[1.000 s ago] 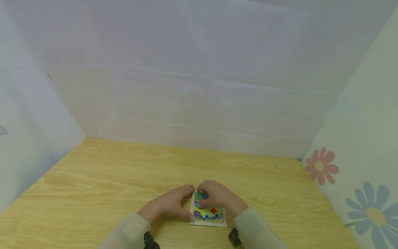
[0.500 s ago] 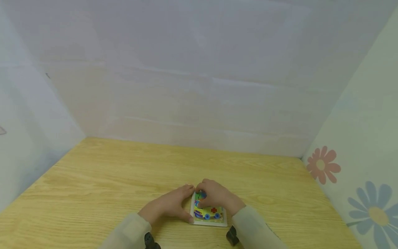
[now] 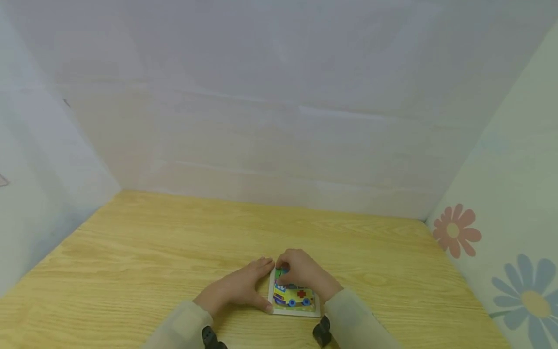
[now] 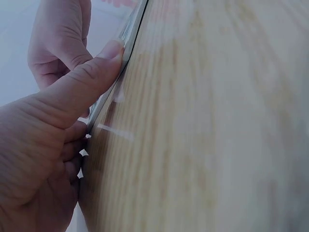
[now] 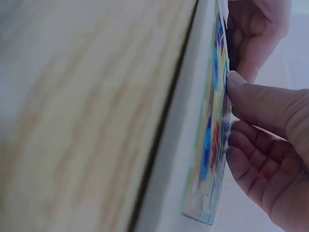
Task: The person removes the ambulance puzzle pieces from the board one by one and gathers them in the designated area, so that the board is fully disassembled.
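Note:
A small jigsaw puzzle [image 3: 298, 301] in a white tray lies flat on the table, showing a yellow ambulance with blue wheels and a red cross. My left hand [image 3: 240, 287] holds the tray's left side, thumb at the near corner and fingers at the far one. In the left wrist view that thumb [image 4: 99, 65] presses on the tray's edge. My right hand [image 3: 307, 274] arches over the upper part of the picture, fingers curled. In the right wrist view its thumb [image 5: 251, 94] and fingertips meet the picture's surface. I cannot tell whether it pinches a piece.
The wooden table [image 3: 174, 242] carries the tray near its front edge. A pale sheet wall [image 3: 279, 121] stands behind, another at the left, and a flower-printed one [image 3: 523, 194] at the right. Dark straps show at both wrists.
My right hand has shifted slightly up the picture, uncovering more of the ambulance's front. The left hand stays at the tray's left side.

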### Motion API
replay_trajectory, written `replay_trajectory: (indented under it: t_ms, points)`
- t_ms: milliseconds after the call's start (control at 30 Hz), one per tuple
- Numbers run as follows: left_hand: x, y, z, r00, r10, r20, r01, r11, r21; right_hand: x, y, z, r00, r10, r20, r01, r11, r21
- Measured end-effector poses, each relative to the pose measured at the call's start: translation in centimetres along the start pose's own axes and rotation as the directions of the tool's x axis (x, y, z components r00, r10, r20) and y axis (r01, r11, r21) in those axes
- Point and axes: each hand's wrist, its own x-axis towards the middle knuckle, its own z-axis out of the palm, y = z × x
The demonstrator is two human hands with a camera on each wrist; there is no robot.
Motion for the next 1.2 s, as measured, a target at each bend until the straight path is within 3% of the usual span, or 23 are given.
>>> replay_trajectory:
  t_ms: [367, 733, 867, 1200]
  points:
    - [-0.1, 0.0, 0.1, 1.0, 0.005, 0.0, -0.005, 1.0, -0.019, -0.6, -0.1, 0.0, 0.999, -0.021, -0.03, 0.022, 0.999, 0.04]
    - [-0.2, 0.4, -0.1, 1.0, -0.009, 0.006, 0.009, 0.999, -0.035, 0.0, 0.5, -0.7, 0.995, -0.094, 0.03, 0.093, 0.995, 0.035]
    - [-0.2, 0.4, -0.1, 1.0, -0.01, 0.007, 0.011, 0.999, -0.039, 0.2, 0.8, -0.9, 0.995, -0.082, 0.061, 0.079, 0.996, 0.042]
    - [-0.2, 0.4, -0.2, 1.0, -0.021, 0.01, 0.022, 0.999, -0.039, 0.5, 1.2, -0.7, 0.997, -0.065, 0.039, 0.06, 0.993, 0.106]
